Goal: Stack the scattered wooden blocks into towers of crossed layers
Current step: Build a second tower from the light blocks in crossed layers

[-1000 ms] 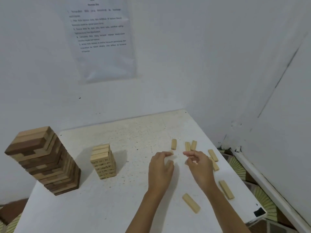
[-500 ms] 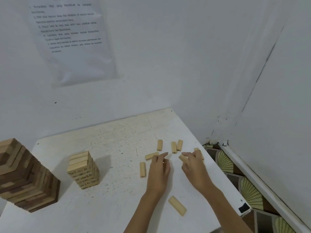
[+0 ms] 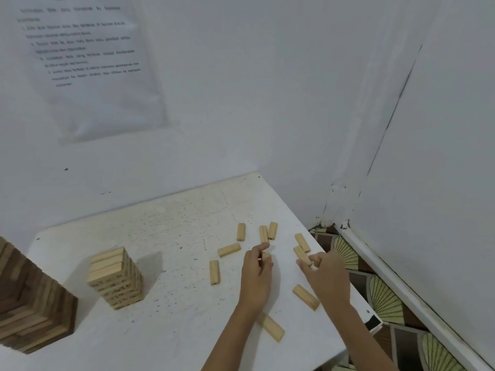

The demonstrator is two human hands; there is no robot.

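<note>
Pale wood in both grips. Short pale wooden block (image 3: 266, 255) pinched between thumb and curled fingers of the left hand (image 3: 255, 275), low over the white tabletop (image 3: 174, 330); touching the surface or not, impossible to tell. Just to the right, thumb and forefinger of the right hand (image 3: 328, 275) closed on the near end of a slanted pale wooden block (image 3: 300, 253), with a second slanted block (image 3: 302, 241) just beyond it, near the table's right edge. More loose blocks lying flat around the hands: a side-by-side pair (image 3: 263, 234) and a lone block (image 3: 241, 231) beyond the left hand, two further blocks (image 3: 229, 249) to its left, a nearer block (image 3: 305, 297) beside the right wrist, a last block (image 3: 272, 327) partly under the left forearm. Well apart on the left, a small tower of pale crossed layers (image 3: 115, 277); at the left edge, a larger tower of dark and light brown blocks (image 3: 26, 311). On the white wall behind, a printed sheet (image 3: 88, 62), text too blurred to read. Fan-patterned floor (image 3: 383, 298) past the table's right edge.
</note>
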